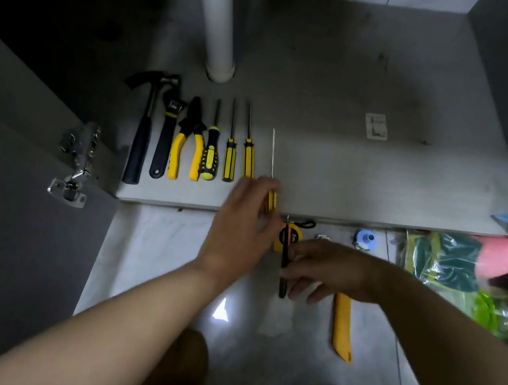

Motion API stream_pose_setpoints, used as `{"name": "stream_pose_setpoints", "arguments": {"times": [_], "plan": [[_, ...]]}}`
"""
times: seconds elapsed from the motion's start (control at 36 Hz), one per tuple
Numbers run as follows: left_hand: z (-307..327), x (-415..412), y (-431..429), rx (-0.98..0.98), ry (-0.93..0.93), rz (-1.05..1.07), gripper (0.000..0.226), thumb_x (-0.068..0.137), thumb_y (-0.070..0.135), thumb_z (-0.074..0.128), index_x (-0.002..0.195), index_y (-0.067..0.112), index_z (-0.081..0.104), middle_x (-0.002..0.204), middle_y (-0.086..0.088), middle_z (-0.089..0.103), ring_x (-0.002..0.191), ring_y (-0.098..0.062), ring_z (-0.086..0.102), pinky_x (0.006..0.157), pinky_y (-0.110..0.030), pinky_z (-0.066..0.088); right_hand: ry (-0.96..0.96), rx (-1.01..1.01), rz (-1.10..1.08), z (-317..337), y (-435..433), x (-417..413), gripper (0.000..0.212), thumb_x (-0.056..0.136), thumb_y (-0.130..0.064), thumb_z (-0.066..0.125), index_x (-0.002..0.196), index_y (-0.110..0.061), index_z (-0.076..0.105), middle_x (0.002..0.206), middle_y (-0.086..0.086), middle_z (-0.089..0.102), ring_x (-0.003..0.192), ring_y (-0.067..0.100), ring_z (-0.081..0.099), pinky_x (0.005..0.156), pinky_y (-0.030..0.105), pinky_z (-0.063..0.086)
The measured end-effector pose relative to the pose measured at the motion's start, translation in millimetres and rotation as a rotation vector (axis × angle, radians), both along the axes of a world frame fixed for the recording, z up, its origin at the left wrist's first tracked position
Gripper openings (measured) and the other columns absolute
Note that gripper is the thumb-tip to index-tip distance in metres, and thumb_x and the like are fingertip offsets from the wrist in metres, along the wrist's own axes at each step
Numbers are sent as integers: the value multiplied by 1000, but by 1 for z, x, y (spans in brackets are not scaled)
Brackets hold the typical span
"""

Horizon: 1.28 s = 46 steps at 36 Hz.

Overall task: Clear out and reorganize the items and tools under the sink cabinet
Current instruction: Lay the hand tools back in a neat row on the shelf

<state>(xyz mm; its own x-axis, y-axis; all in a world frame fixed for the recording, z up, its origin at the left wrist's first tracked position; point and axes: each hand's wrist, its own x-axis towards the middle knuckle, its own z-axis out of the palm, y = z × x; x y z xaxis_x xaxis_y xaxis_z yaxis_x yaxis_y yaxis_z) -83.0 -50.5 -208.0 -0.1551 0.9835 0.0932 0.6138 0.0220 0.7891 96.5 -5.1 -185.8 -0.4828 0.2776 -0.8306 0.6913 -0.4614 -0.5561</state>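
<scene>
Left hand [241, 220] grip holds yellow screwdriver [273, 157] at cabinet floor's [365, 184] front edge, extending the parallel tool row [188, 144]. Right hand [330, 269] grip pinches thin black tool [282, 282], probably queued next.

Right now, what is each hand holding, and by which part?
The left hand grips a yellow-handled screwdriver by its handle. The right hand pinches a thin black tool around its middle; what kind of tool cannot be told.
</scene>
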Motion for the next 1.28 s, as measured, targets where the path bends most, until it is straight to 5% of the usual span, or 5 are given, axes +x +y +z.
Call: {"name": "stream_pose_setpoints", "arguments": {"times": [0.22, 0.36, 0.5, 0.72, 1.28], "plan": [[27, -26, 75, -107, 357, -1, 31, 83, 15, 62, 114, 19, 58, 97, -9, 58, 93, -29, 56, 72, -35, 44, 20, 454, -479, 23, 53, -29, 13, 91, -19, 69, 90, -7, 63, 74, 17, 70, 63, 21, 70, 61, 38, 63], [18, -27, 87, -153, 658, -24, 32, 87, 27, 57, 119, 27, 57, 105, -4, 65, 109, -29, 52, 92, -40, 39, -219, 768, -425, 0, 74, -47, 15, 84, -25, 70, 85, -12, 62, 78, 10, 70, 71, 29, 71, 64, 41, 62], [11, -26, 88, -145, 785, -33, 33, 88, 33, 58, 120, 31, 59, 108, 0, 67, 114, -28, 49, 90, -39, 31, -329, 956, -317, -18, 74, -52, 19, 84, -32, 67, 83, -17, 55, 74, -3, 53, 74, 23, 54, 62, 27, 38], [4, -32, 86, -133, 808, -66, 40, 89, 36, 63, 129, 36, 62, 121, 3, 60, 118, -28, 44, 92, -37, 31, -302, 1161, -313, -26, 64, -62, 30, 86, -26, 67, 108, -10, 55, 105, 12, 60, 92, 34, 60, 67, 30, 36], [9, -48, 79, -88, 738, -126, 38, 87, 33, 69, 125, 33, 70, 130, 12, 63, 126, -26, 42, 94, -35, 27, -192, 1237, -295, -33, 59, -74, 32, 85, -17, 69, 114, -7, 59, 111, 13, 57, 94, 33, 60, 70, 28, 40]]}}
